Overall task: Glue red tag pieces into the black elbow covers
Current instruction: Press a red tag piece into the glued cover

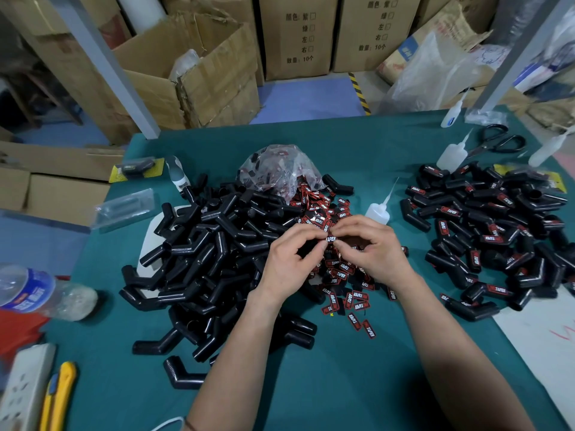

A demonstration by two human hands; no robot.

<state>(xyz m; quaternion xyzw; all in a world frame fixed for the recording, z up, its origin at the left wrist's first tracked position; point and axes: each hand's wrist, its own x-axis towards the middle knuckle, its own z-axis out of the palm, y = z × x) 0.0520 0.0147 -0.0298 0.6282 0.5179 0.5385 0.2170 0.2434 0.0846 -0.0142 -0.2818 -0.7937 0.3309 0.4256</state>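
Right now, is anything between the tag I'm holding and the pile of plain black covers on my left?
Nothing visible is. The left hand and right hand pinch the tag; the plain covers lie right beside the left hand.

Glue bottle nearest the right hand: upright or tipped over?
Upright. The glue bottle has its body vertical and its thin nozzle pointing up, just beyond the right hand.

On my feed there's a plastic water bottle point(40, 290) lying on its side at the left edge of the green table cover point(342, 384). A white power strip point(25, 387) and a yellow utility knife point(63, 393) sit side by side at the near-left corner. Black scissors point(497, 141) are far right, with cardboard boxes point(217, 66) behind.
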